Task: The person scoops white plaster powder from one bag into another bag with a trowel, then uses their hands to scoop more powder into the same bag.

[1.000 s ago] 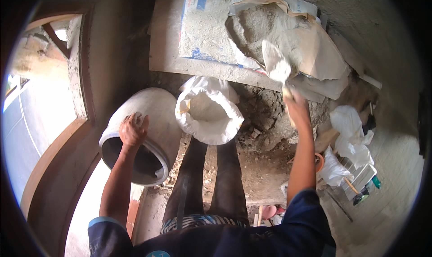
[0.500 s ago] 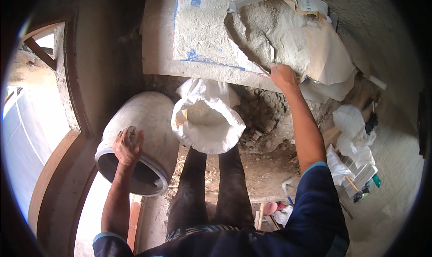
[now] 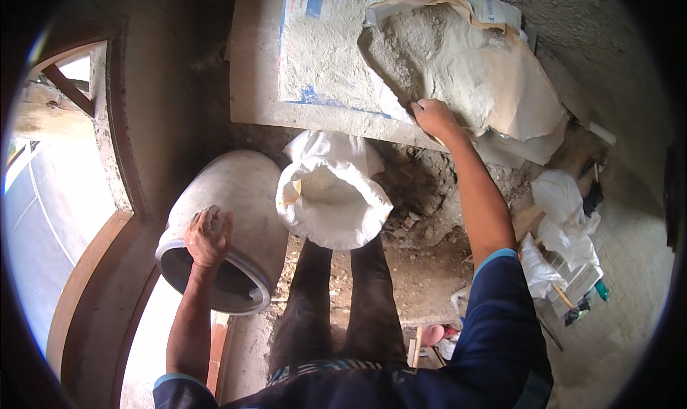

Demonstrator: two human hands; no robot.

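My left hand (image 3: 208, 239) lies on the pale, dusty outside of a large barrel-shaped container (image 3: 232, 183), close to its wide dark mouth. Its fingers are stretched over the curved wall. At the near edge of a torn paper sack (image 3: 526, 87), my right hand (image 3: 435, 119) is closed. What its fingers hold is hidden. Grey-white powder (image 3: 458, 58) fills the opened sack. Between the barrel and my right arm stands a white woven bag (image 3: 368, 230) with a rolled rim, holding pale powder (image 3: 333, 201), just in front of my legs.
A powder-dusted board (image 3: 250, 87) lies under the sack. Rubble (image 3: 422, 187) covers ground below it. At right are crumpled white bags (image 3: 562, 201) and a wooden-handled tool (image 3: 562, 294). An arched window opening (image 3: 107, 144) is at left.
My right hand has shifted slightly left along the sack's near edge. My left hand stays on the barrel. The whole view has moved slightly.
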